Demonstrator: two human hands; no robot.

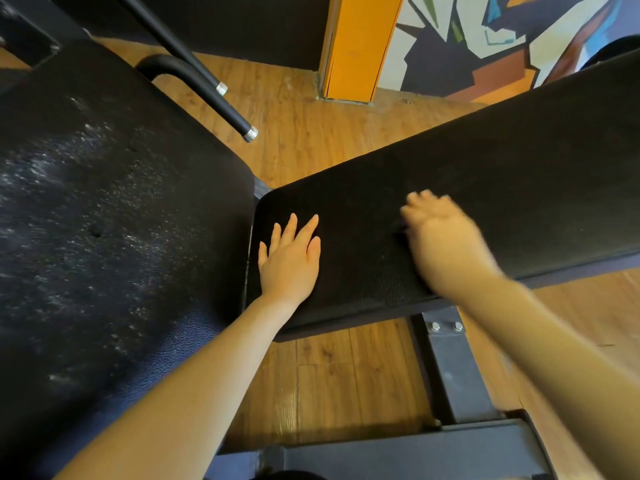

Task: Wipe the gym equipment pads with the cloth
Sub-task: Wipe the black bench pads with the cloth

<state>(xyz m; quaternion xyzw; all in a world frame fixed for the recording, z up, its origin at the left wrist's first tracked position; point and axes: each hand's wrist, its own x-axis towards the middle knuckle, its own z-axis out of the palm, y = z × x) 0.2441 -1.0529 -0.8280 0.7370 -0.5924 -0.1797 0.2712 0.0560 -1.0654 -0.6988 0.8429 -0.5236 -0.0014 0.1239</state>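
The long black textured vinyl bench pad (485, 188) runs from centre towards 2 o'clock, matte and dark. At 9 o'clock, just beside it, a wider black padded seat (104, 202) is flecked with whitish dust. The left hand (291, 258) lies flat on the bench pad, fingers straight. The right hand (440, 233) is blurred above the pad; its grip cannot be told, and any cloth is hidden.

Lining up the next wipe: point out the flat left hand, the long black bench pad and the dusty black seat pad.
flat left hand (290, 261), head view, back of hand.
long black bench pad (519, 174), head view, bare top surface.
dusty black seat pad (104, 202), head view, speckled top surface.
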